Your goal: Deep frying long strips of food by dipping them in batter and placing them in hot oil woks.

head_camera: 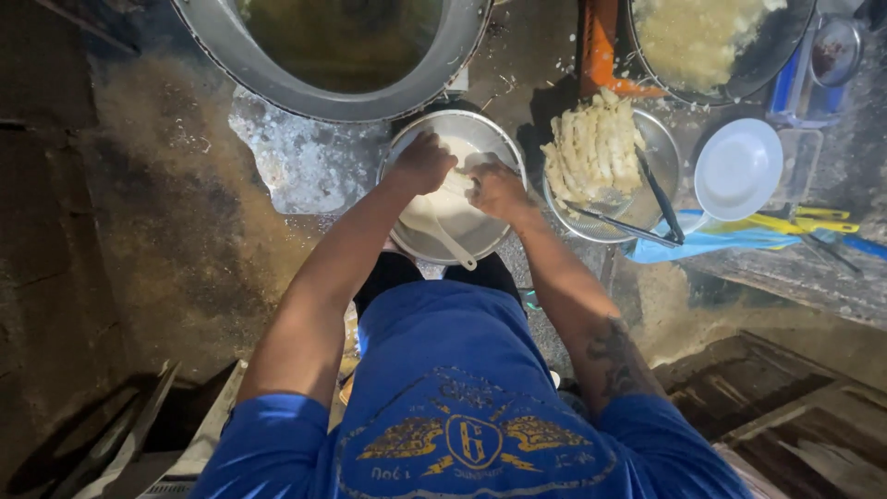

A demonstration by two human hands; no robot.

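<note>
We have a round shiny steel bowl (pixel 420 242) of smooth pale batter on the gritty floor, white spoon (pixel 450 242) lying in it. Left hand (pixel 423 163) and right hand (pixel 496 189) are close together over the bowl, both closed on a pale strip of dough (pixel 459 181). Beside it, a steel basin (pixel 667 159) holds ridged battered strips (pixel 593 148) and black tongs (pixel 663 205).

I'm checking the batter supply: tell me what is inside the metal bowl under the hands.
The metal bowl holds pale batter and a white spoon. The left hand and right hand cover the middle, so what they grip is hidden.
</note>
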